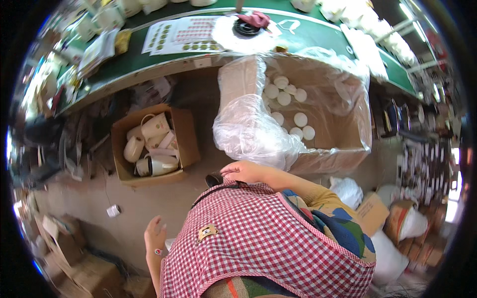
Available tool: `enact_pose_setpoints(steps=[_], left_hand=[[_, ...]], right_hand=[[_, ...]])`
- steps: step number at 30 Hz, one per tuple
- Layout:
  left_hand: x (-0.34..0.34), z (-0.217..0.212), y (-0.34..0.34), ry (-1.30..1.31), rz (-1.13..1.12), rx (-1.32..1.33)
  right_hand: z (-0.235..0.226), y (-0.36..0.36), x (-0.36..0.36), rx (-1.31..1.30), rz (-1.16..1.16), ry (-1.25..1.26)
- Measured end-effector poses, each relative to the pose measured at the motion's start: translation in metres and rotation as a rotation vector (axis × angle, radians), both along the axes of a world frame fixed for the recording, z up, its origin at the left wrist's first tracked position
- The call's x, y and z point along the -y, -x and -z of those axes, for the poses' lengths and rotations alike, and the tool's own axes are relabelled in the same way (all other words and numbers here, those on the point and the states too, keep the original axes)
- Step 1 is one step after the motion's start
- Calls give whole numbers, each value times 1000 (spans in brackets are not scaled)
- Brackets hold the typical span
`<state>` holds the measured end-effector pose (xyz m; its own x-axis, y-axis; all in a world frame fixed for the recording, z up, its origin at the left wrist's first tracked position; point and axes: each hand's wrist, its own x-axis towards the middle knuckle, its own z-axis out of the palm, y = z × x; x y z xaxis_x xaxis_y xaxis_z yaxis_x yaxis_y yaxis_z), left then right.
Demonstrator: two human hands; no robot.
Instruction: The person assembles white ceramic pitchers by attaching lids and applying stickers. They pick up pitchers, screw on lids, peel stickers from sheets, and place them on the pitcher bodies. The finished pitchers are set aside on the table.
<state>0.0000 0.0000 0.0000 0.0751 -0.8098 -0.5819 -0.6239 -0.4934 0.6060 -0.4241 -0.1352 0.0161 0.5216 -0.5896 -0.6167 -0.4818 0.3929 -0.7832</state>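
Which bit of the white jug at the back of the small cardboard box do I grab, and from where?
Try the white jug by its loop handle, probably from above: the cardboard box is open on top, and the handle bows out from the body, leaving a gap to hook through.

apron: red-white check | benchtop: green | left carton: brown | round pieces: white | cloth: maroon

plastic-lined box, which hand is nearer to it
Right. The right hand is at the apron's front, just short of the plastic-lined box's near left part; the left hand is farther back and to the left.
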Motion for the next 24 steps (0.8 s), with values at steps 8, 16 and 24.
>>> enact_pose_setpoints(steps=[8,16,24], left_hand=[[205,-81,-55,55,289,199],[313,-40,5,-156,534,204],[411,-6,80,-216,816,105]], right_hand=[[86,98,149,-421,824,484],[247,89,247,-724,580,-73],[251,83,262,-632,560,-172]])
